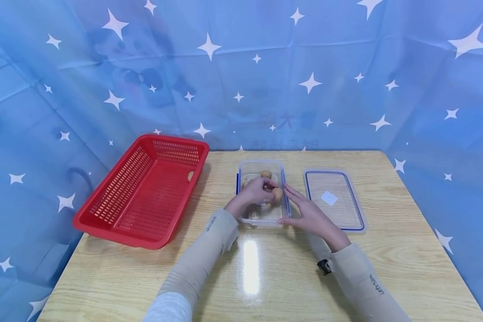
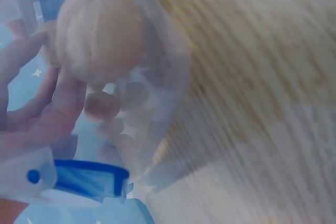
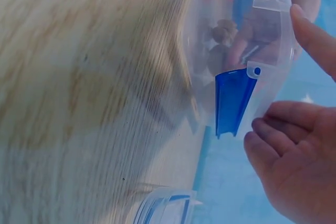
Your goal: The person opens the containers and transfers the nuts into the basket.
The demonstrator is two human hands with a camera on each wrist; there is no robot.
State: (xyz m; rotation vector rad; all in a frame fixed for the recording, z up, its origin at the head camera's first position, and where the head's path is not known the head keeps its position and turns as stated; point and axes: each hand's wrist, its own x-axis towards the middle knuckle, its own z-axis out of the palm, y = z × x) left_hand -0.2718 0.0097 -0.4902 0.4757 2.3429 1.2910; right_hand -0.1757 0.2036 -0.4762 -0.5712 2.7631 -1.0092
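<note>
Walnuts (image 1: 266, 174), several, inside a clear plastic box (image 1: 261, 161) near the middle of the table (image 1: 209, 295) in the head view. Left hand (image 1: 257, 191) down in the box, thumb and fingers pinching one walnut (image 1: 278, 194) near the right wall. Right hand (image 1: 311, 217) steadying that wall from outside, fingers straight, thumb by the near corner, nothing clutched. Judged as part-way along: walnuts already in the box, the pinched one apparently not yet settled, box uncovered. Lid (image 1: 334, 217) off, lying flat just to the right. To the left, a red basket (image 1: 145, 210) with slotted walls; tan oval patch on the right wall, walnut or opening, cannot tell. Pale wood-grain table top, glossy with one bright reflection; blue curtain (image 1: 241, 116) with white stars behind and around both sides.

Left wrist view: blurred, one large walnut (image 2: 100, 32) close up behind cloudy plastic, smaller ones beyond, left fingers just beside. Blue latch (image 2: 92, 177) jutting out, seemingly unfastened. Table grain down the right.

Right wrist view: one right digit touching the box rim, other fingers loosely bent beside the wall, gripping nothing. Second blue latch (image 3: 231, 100) hanging loose, fastening seemingly not yet done. Lid edge at the bottom, table grain to the left, blue cloth beyond.
</note>
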